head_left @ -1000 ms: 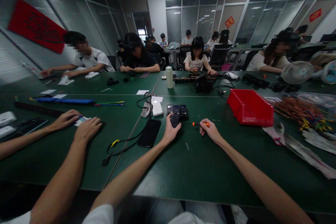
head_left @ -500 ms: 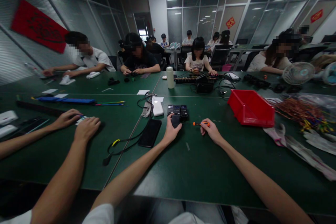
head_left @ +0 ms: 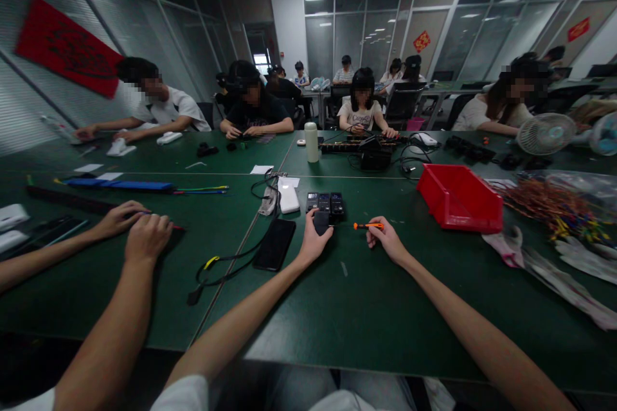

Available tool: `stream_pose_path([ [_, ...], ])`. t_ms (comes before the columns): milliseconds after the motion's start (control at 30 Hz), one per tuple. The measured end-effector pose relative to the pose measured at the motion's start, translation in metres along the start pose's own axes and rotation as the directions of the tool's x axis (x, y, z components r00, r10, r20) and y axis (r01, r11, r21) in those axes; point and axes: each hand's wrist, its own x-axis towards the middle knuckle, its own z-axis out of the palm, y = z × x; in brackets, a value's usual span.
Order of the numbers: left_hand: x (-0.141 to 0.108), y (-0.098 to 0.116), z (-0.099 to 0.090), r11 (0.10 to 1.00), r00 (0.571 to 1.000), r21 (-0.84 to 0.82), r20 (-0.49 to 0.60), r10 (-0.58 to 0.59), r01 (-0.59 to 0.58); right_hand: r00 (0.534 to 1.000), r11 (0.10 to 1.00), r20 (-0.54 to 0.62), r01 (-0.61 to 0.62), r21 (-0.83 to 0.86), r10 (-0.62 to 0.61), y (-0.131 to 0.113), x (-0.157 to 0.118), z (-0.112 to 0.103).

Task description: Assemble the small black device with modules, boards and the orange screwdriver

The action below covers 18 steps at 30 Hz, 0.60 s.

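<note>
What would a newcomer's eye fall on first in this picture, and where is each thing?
Probably the bright red bin, on the green table beyond the right hand and to its right. Next might come the small orange tool in that hand, pointing toward the dark block in the left hand. The large red banner on the wall at far left also stands out.

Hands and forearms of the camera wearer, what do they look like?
Left hand and right hand are ungloved, the slim forearms bare, with no watch or bracelet visible. A white sleeve shows on the left; none shows on the right.
</note>
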Motion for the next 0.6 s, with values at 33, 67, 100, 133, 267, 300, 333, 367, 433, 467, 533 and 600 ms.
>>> stream_pose_path([
  [33, -0.0001, 0.0006, -0.0001, 1.000, 1.000, 0.001, 0.000, -0.001, 0.001, 1.000, 1.000, 0.002, -0.011, -0.010, 0.011, 0.0002, 0.0001, 0.0002],
  [67, -0.0002, 0.0012, -0.0002, 1.000, 1.000, 0.000, 0.001, 0.000, 0.000, 1.000, 1.000, 0.001, -0.021, -0.021, 0.021, 0.0004, 0.0002, 0.0003],
  [100, -0.0002, 0.0018, -0.0003, 1.000, 1.000, -0.001, 0.001, 0.001, -0.001, 1.000, 0.999, -0.002, -0.029, -0.031, 0.029, 0.0004, 0.0003, 0.0004],
  [133, -0.0003, 0.0024, -0.0004, 1.000, 1.000, -0.002, 0.001, 0.003, -0.003, 0.999, 0.999, -0.005, -0.033, -0.038, 0.033, 0.0003, 0.0003, 0.0005],
  [267, 0.0000, 0.0034, -0.0006, 1.000, 1.000, 0.000, 0.000, 0.007, -0.007, 1.000, 0.999, -0.012, 0.003, -0.033, -0.003, -0.0018, 0.0001, 0.0007],
  [300, 0.0002, 0.0032, -0.0006, 1.000, 1.000, 0.001, 0.000, 0.010, -0.010, 1.000, 0.999, -0.014, 0.013, -0.029, -0.014, -0.0027, -0.0002, 0.0008],
  [333, 0.0004, 0.0028, -0.0005, 1.000, 1.000, 0.001, 0.001, 0.012, -0.012, 1.000, 0.999, -0.016, 0.020, -0.026, -0.021, -0.0036, -0.0005, 0.0010],
  [367, 0.0006, 0.0023, -0.0004, 1.000, 1.000, -0.001, 0.002, 0.014, -0.014, 1.000, 0.999, -0.016, 0.022, -0.023, -0.023, -0.0045, -0.0008, 0.0012],
  [433, 0.0009, 0.0012, -0.0002, 1.000, 1.000, -0.005, 0.006, 0.011, -0.011, 1.000, 1.000, -0.017, 0.024, -0.021, -0.024, -0.0057, -0.0014, 0.0017],
  [467, 0.0010, 0.0008, -0.0001, 1.000, 1.000, -0.007, 0.009, 0.008, -0.008, 1.000, 0.999, -0.018, 0.024, -0.021, -0.025, -0.0060, -0.0016, 0.0020],
  [533, 0.0010, 0.0005, -0.0001, 1.000, 1.000, -0.011, 0.010, 0.005, -0.005, 1.000, 0.999, -0.017, 0.019, -0.026, -0.020, -0.0057, -0.0015, 0.0025],
  [600, 0.0008, 0.0012, -0.0004, 1.000, 1.000, -0.015, 0.008, 0.009, -0.009, 1.000, 0.999, -0.015, 0.006, -0.038, -0.007, -0.0047, -0.0009, 0.0027],
])
